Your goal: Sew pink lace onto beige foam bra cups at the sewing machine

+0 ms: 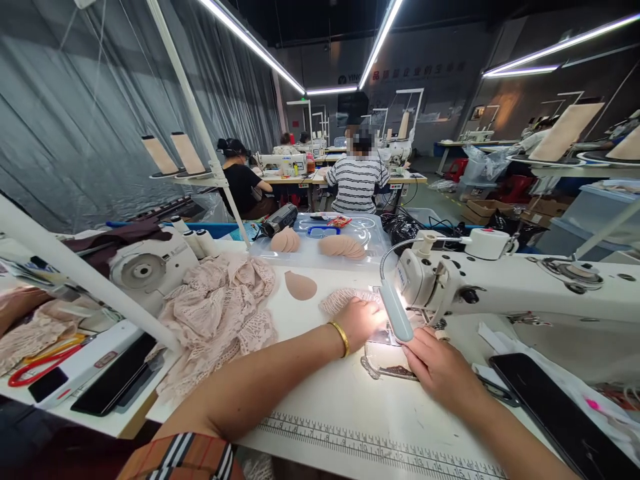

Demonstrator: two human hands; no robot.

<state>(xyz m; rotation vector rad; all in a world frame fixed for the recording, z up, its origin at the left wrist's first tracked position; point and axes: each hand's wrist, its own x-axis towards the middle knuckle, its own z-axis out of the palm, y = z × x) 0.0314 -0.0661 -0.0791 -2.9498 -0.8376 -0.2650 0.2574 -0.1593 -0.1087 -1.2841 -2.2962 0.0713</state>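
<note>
My left hand [357,323], with a gold bangle at the wrist, is on a pink lace piece [340,300] by the white sewing machine [415,277]. Its fingers press together on the lace and are washed out by the light. My right hand [435,360] is closed just right of the needle area. Its fingertips reach behind the end of a grey lamp [397,313], so what they hold is hidden. The needle and the stitching spot are hidden too. A flat beige teardrop-shaped pad [301,285] lies left of the lace piece.
Heaped pink lace [215,300] covers the table's left part. Fanned beige pads [343,247] rest on a clear plastic box lid [367,230] behind. A black phone [545,407] lies at right. A printed ruler [375,447] runs along the front edge. Thread-stand poles rise at left; people sit ahead.
</note>
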